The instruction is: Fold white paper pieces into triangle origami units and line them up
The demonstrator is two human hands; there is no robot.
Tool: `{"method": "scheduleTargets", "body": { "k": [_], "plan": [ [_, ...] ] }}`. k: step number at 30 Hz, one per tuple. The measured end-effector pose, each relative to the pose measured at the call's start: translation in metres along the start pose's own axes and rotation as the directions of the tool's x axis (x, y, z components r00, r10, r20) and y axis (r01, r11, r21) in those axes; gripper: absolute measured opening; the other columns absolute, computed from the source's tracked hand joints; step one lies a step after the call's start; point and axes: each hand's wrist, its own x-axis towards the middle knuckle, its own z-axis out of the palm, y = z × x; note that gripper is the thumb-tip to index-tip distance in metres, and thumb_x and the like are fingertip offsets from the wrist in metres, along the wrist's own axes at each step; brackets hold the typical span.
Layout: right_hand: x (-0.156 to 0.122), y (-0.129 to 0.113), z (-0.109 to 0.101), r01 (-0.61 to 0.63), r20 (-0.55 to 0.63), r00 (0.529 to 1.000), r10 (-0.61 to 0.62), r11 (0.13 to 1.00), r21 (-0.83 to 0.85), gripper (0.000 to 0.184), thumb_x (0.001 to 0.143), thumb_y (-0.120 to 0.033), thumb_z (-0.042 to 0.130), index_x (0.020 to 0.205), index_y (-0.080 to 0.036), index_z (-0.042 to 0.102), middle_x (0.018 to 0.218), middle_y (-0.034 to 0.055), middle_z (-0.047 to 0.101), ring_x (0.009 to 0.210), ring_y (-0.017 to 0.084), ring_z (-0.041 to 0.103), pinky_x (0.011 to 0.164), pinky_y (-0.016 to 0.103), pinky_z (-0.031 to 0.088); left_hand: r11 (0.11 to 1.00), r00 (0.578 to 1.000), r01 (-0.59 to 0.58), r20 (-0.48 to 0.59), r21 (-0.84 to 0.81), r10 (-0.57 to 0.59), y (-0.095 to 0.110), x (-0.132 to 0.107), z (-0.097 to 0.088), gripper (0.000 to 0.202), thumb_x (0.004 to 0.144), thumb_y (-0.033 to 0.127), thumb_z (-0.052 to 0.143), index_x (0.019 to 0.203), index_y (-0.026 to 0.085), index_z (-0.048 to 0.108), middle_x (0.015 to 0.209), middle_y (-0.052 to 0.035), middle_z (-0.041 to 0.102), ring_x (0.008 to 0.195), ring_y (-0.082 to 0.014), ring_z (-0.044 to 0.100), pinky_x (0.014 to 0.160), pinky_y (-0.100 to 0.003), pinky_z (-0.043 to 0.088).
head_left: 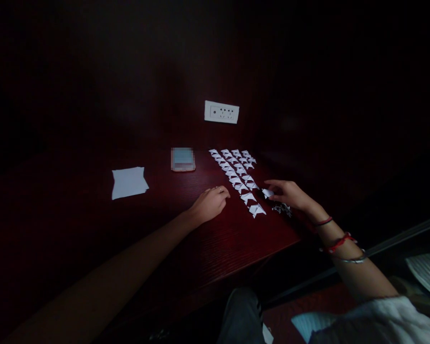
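Note:
Small white folded-paper figures (257,210) lie in slanting rows on the dark red table (200,248). At the right side of the rows, my right hand (294,195) has its thumb and fingers around another folded-paper figure (267,193), which is at table level. Just left of the rows, my left hand (211,203) rests on the tabletop, its fingers curled, with nothing visible in them. A ring shows on one of its fingers. Below my right hand sits a little pile of thin white scraps (282,209), too small to make out exactly.
Stacked white paper sheets (129,182) lie on the table's left part. Nearer the middle is a blurred, phone-like flat object (183,159). A white power socket (221,112) is on the wall behind. The table's front edge runs above my knee (241,315).

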Motion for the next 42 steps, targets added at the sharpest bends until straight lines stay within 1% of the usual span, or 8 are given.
{"method": "scheduleTargets", "body": {
  "k": [5, 10, 16, 24, 33, 38, 40, 42],
  "plan": [
    [-0.003, -0.005, 0.005, 0.05, 0.172, 0.984, -0.049, 0.999, -0.002, 0.049, 0.069, -0.027, 0.053, 0.116, -0.019, 0.043, 0.084, 0.0027, 0.059, 0.07, 0.013, 0.053, 0.065, 0.025, 0.042, 1.0, 1.0, -0.011, 0.006, 0.006, 0.011, 0.001, -0.001, -0.002, 0.025, 0.077, 0.011, 0.035, 0.094, 0.015, 0.053, 0.099, -0.0036, 0.052, 0.09, -0.0147, 0.049, 0.083, -0.029, 0.036],
    [-0.013, 0.005, -0.004, -0.003, 0.263, 0.965, 0.017, 0.999, -0.051, 0.052, 0.067, -0.028, 0.056, 0.117, -0.018, 0.043, 0.085, 0.0029, 0.06, 0.069, 0.013, 0.054, 0.063, 0.023, 0.042, 1.0, 1.0, -0.012, 0.006, 0.005, 0.012, 0.001, 0.0, -0.001, 0.025, 0.077, 0.011, 0.035, 0.093, 0.015, 0.053, 0.098, -0.0036, 0.052, 0.089, -0.0147, 0.049, 0.083, -0.029, 0.036],
    [-0.013, 0.003, -0.013, -0.04, 0.168, 0.984, 0.05, 0.997, -0.059, 0.051, 0.068, -0.031, 0.054, 0.117, -0.019, 0.042, 0.085, 0.0018, 0.06, 0.072, 0.013, 0.054, 0.067, 0.024, 0.042, 1.0, 1.0, 0.003, 0.007, 0.005, -0.003, 0.001, 0.0, 0.0, 0.024, 0.077, 0.012, 0.036, 0.093, 0.016, 0.053, 0.097, -0.0026, 0.052, 0.087, -0.0145, 0.049, 0.082, -0.029, 0.036],
    [-0.006, -0.004, 0.002, 0.008, 0.02, 1.0, -0.005, 0.992, -0.123, 0.048, 0.068, -0.026, 0.054, 0.115, -0.017, 0.045, 0.09, 0.0041, 0.059, 0.073, 0.014, 0.054, 0.067, 0.024, 0.041, 1.0, 1.0, 0.005, 0.016, 0.014, -0.006, 0.001, -0.002, -0.002, 0.024, 0.077, 0.012, 0.036, 0.094, 0.017, 0.053, 0.097, -0.0028, 0.052, 0.087, -0.0145, 0.05, 0.081, -0.029, 0.036],
    [-0.03, 0.006, -0.011, 0.026, 0.173, 0.985, 0.0, 0.988, -0.151, 0.049, 0.067, -0.025, 0.055, 0.114, -0.017, 0.046, 0.085, 0.0026, 0.06, 0.073, 0.014, 0.055, 0.066, 0.023, 0.041, 1.0, 1.0, 0.008, 0.013, 0.007, -0.008, 0.002, -0.002, -0.003, 0.024, 0.077, 0.012, 0.036, 0.094, 0.017, 0.053, 0.097, -0.0029, 0.052, 0.086, -0.0144, 0.05, 0.08, -0.028, 0.036],
    [-0.022, -0.008, -0.016, -0.016, 0.108, 0.994, 0.031, 0.99, -0.141, 0.048, 0.069, -0.027, 0.054, 0.115, -0.018, 0.045, 0.092, 0.0037, 0.06, 0.075, 0.013, 0.055, 0.067, 0.022, 0.041, 1.0, 1.0, 0.004, 0.017, 0.008, -0.004, 0.001, -0.002, -0.003, 0.025, 0.077, 0.011, 0.035, 0.094, 0.016, 0.053, 0.097, -0.0032, 0.052, 0.086, -0.0144, 0.05, 0.081, -0.029, 0.036],
    [-0.015, -0.014, -0.014, -0.013, 0.135, 0.99, 0.034, 0.989, -0.148, 0.048, 0.069, -0.028, 0.053, 0.115, -0.018, 0.045, 0.093, 0.0041, 0.06, 0.074, 0.013, 0.055, 0.066, 0.022, 0.042, 1.0, 1.0, 0.003, 0.016, 0.006, -0.003, 0.002, -0.002, -0.003, 0.025, 0.077, 0.011, 0.035, 0.094, 0.016, 0.053, 0.097, -0.0032, 0.053, 0.087, -0.0144, 0.05, 0.081, -0.029, 0.036],
    [-0.01, -0.015, -0.011, -0.011, 0.239, 0.97, 0.048, 0.988, -0.155, 0.05, 0.068, -0.028, 0.054, 0.116, -0.019, 0.043, 0.089, 0.0032, 0.061, 0.069, 0.013, 0.056, 0.061, 0.021, 0.042, 1.0, 1.0, 0.003, 0.014, 0.002, -0.003, 0.002, -0.002, -0.003, 0.025, 0.077, 0.011, 0.036, 0.094, 0.016, 0.053, 0.097, -0.003, 0.053, 0.087, -0.0143, 0.05, 0.081, -0.028, 0.036]
  ]
}}
